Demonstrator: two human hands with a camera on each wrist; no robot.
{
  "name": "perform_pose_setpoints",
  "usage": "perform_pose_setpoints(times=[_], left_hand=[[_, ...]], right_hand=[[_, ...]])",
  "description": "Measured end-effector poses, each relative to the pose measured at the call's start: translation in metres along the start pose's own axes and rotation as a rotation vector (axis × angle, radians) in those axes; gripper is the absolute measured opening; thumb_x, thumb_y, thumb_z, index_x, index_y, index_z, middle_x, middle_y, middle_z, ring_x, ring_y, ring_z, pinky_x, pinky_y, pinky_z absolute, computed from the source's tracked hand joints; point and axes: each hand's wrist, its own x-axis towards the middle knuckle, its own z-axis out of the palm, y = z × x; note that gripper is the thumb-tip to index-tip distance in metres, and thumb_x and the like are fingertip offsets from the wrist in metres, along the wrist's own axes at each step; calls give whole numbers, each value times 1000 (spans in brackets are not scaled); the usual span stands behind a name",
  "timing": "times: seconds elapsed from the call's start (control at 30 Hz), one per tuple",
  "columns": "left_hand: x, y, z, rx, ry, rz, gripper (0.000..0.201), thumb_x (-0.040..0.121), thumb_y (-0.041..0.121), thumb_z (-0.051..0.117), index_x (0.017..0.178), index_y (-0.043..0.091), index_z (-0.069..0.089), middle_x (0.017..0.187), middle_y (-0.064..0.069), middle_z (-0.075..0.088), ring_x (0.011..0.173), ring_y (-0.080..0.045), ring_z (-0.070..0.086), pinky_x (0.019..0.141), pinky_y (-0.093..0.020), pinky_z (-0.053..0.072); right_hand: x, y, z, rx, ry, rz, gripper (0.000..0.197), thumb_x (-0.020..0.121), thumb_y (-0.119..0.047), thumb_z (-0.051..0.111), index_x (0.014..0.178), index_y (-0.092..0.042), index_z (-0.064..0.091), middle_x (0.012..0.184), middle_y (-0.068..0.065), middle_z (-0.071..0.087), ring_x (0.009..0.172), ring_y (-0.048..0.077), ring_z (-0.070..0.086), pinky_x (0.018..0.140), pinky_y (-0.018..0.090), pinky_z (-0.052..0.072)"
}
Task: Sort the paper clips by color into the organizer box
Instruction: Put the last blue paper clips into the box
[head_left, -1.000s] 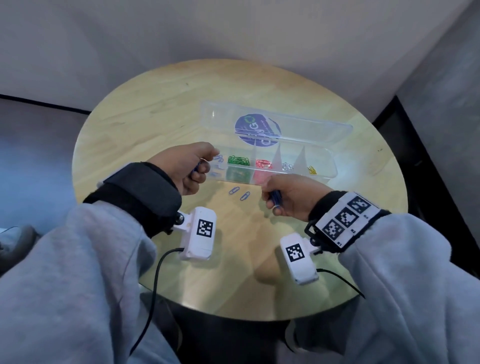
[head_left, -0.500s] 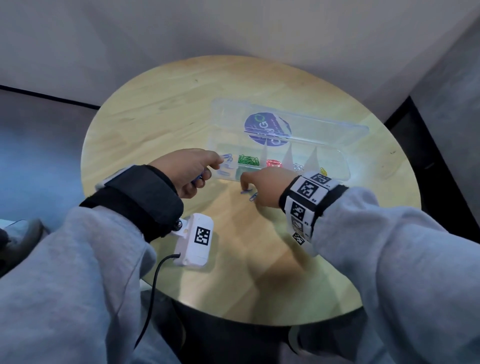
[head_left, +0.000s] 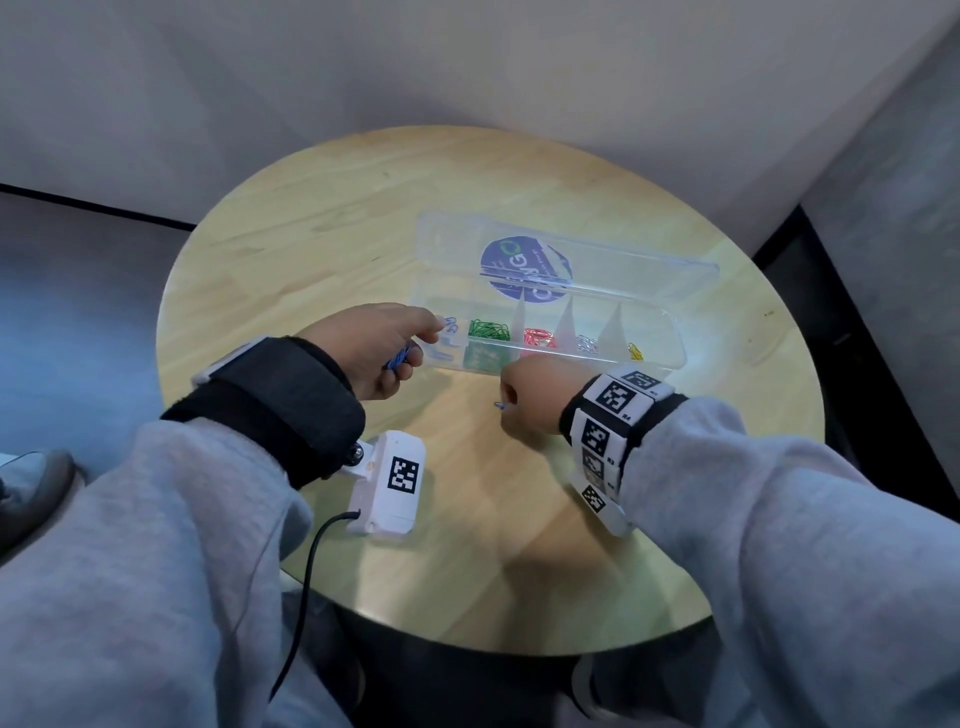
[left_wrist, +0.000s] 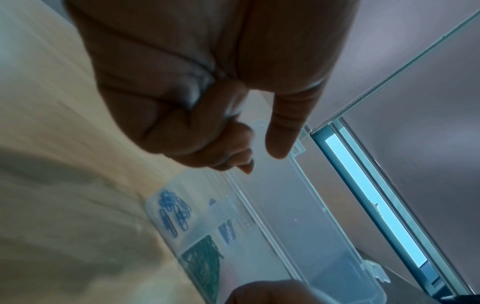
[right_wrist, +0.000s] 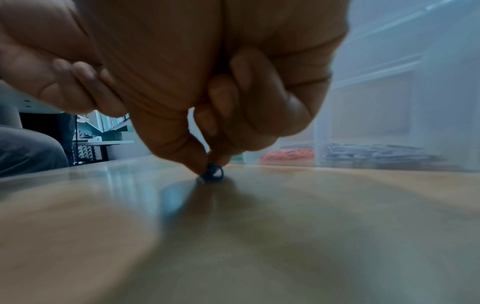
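A: Where is the box (head_left: 670, 332)?

B: On the round table (head_left: 322, 218), toward its far right edge. It is clear, with its lid (head_left: 649, 270) open and lying flat behind it. A round blue sticker (head_left: 524, 270) shows on the lid.

A: And the clips inside?

B: Sorted along the row. Blue clips (head_left: 451, 326) lie in the left end compartment, green clips (head_left: 488, 330) next to them, then red clips (head_left: 539, 338), silver clips (head_left: 587, 343) and yellow clips (head_left: 635, 351) at the right end.

A: What is the left hand (head_left: 371, 348) doing?

B: It hovers at the box's left end, fingers curled into the palm around a bunch of blue clips (head_left: 397, 358) that peeks out beneath them. In the left wrist view the thumb (left_wrist: 283, 131) sticks out straight above the blue compartment.

A: The right hand (head_left: 530, 395)?

B: It is down on the table just in front of the box, near the green and red compartments. Thumb and forefinger are closed together on one blue clip (right_wrist: 213, 172), which touches the wood. The other fingers (right_wrist: 259, 98) are folded in.

A: Anything else on the table?

B: A white wrist camera (head_left: 387, 483) with a black square marker rests near the front edge, with a black cable (head_left: 306, 571) running off it.
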Motion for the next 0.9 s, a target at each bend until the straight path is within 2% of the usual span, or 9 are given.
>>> perform_pose_setpoints(times=[0.13, 0.23, 0.37, 0.53, 0.57, 0.63, 0.7, 0.83, 0.9], left_hand=[[2, 7, -3, -207, 20, 31, 22, 92, 28, 54, 76, 13, 52, 67, -3, 47, 49, -10, 46, 37, -12, 40], [5, 16, -8, -425, 17, 69, 24, 93, 31, 50, 78, 11, 51, 76, -8, 52, 64, -16, 55, 55, -18, 52], [10, 27, -9, -585, -28, 112, 31, 93, 37, 46, 84, 9, 54, 89, -14, 54, 84, -23, 57, 83, -29, 49], [14, 38, 0, -554, -82, 161, 39, 93, 45, 41, 91, 10, 57, 101, -13, 48, 80, -20, 52, 83, -27, 44], [15, 38, 1, -555, -85, 169, 40, 93, 46, 40, 94, 10, 57, 110, -16, 48, 87, -20, 54, 91, -30, 43], [16, 39, 3, -548, -80, 177, 41, 94, 46, 38, 104, 10, 55, 138, -22, 40, 125, -25, 47, 109, -35, 31], [16, 39, 4, -518, -55, 185, 37, 95, 45, 39, 107, 13, 55, 145, -18, 37, 139, -25, 33, 110, -33, 29], [20, 35, -1, -454, 100, 251, 11, 92, 33, 52, 93, 22, 56, 109, -1, 52, 109, -15, 49, 87, -26, 39], [22, 31, -5, -369, 201, 327, 5, 91, 28, 53, 96, 26, 53, 102, 3, 51, 96, -12, 49, 85, -26, 38]], right_hand=[[-6, 2, -9, 16, -58, -7, 19, 89, -29, 51, 85, -14, 61, 88, 0, 60, 83, 20, 58, 74, 29, 49], [-12, 7, -36, 255, -57, -21, 17, 88, -26, 56, 76, -14, 57, 68, -1, 51, 60, 16, 47, 63, 26, 40], [-9, 7, -67, 896, -19, 70, 3, 87, -9, 54, 85, -7, 55, 59, 5, 42, 50, 17, 35, 45, 21, 30], [10, 3, -76, 1260, 0, 170, 20, 87, -3, 54, 69, -8, 47, 59, 4, 40, 48, 13, 34, 34, 15, 27], [12, 1, -77, 1271, -3, 175, 21, 87, -3, 53, 68, -8, 47, 59, 4, 41, 48, 13, 35, 34, 15, 28], [16, -3, -77, 1287, -14, 183, 22, 88, -3, 53, 68, -8, 47, 60, 4, 41, 48, 12, 36, 33, 15, 31], [19, -8, -79, 1293, -19, 181, 21, 88, -3, 52, 69, -7, 47, 61, 5, 42, 49, 13, 37, 34, 14, 32], [25, -21, -84, 1278, -7, 186, 22, 90, 1, 49, 70, -6, 43, 62, 7, 41, 50, 16, 40, 39, 16, 38], [31, -27, -84, 1293, -13, 185, 18, 91, 1, 48, 74, -5, 46, 62, 9, 43, 55, 20, 46, 61, 23, 52]])
